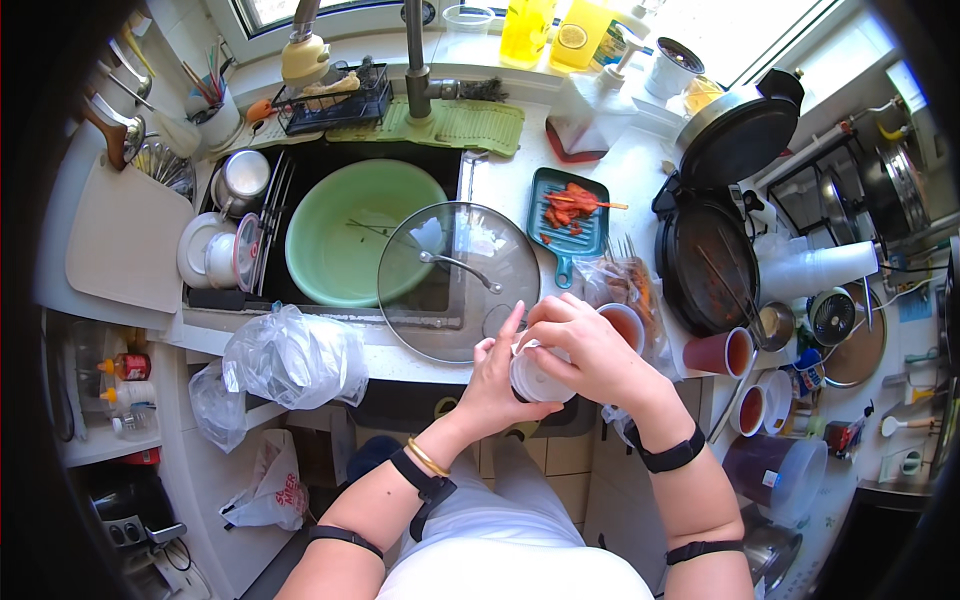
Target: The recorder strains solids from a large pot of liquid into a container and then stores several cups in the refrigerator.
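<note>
Just in front of the counter edge, my left hand [490,388] is closed around a small clear, whitish plastic cup [541,382]. Bent over its upper rim, the fingers of my right hand [590,348] grip the same cup. What lies under those fingertips is hidden. A glass pot lid [440,310] with a metal handle lies just beyond my hands, partly over the sink. Close to the right hand stands a cup of reddish-brown liquid [622,324], beside a clear bag of skewers [630,280].
A green basin [345,265] sits in the sink. Red skewered food lies on a teal ridged dish [541,235]. At the right are an open electric griddle [705,255] and another reddish cup [720,352]. A plastic bag [300,355] hangs over the front edge.
</note>
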`<state>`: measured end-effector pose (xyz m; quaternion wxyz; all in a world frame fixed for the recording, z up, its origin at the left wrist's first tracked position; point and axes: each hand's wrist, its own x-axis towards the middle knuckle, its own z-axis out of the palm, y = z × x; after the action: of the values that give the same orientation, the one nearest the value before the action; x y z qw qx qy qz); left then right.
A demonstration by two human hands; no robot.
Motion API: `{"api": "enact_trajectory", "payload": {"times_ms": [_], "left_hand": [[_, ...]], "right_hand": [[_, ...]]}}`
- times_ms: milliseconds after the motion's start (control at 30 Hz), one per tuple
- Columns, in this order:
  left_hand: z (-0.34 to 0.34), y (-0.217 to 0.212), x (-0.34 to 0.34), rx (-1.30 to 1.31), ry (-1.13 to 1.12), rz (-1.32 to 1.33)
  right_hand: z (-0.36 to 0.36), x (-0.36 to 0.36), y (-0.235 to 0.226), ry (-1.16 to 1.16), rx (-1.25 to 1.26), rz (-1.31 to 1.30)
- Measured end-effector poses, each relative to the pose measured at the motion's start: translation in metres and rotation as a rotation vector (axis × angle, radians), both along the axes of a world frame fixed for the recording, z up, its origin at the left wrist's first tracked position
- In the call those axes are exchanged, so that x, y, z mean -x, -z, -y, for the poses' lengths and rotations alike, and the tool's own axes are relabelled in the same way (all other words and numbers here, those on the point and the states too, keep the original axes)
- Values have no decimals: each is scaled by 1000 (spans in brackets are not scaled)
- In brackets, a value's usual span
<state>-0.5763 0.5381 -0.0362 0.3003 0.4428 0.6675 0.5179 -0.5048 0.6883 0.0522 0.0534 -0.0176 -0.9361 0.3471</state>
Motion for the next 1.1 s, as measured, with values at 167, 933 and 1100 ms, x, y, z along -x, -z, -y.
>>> {"api": "enact_trajectory", "payload": {"times_ms": [167, 933, 1100], "left_hand": [[-1, 1, -1, -23, -6, -23], [-1, 10, -3, -53, -38, -26], [-1, 8, -3, -53, -21, -78]], "right_hand": [[1, -1, 2, -15, 13, 20], [45, -61, 11, 107, -141, -112], [38, -67, 14, 224, -106, -135]]}}
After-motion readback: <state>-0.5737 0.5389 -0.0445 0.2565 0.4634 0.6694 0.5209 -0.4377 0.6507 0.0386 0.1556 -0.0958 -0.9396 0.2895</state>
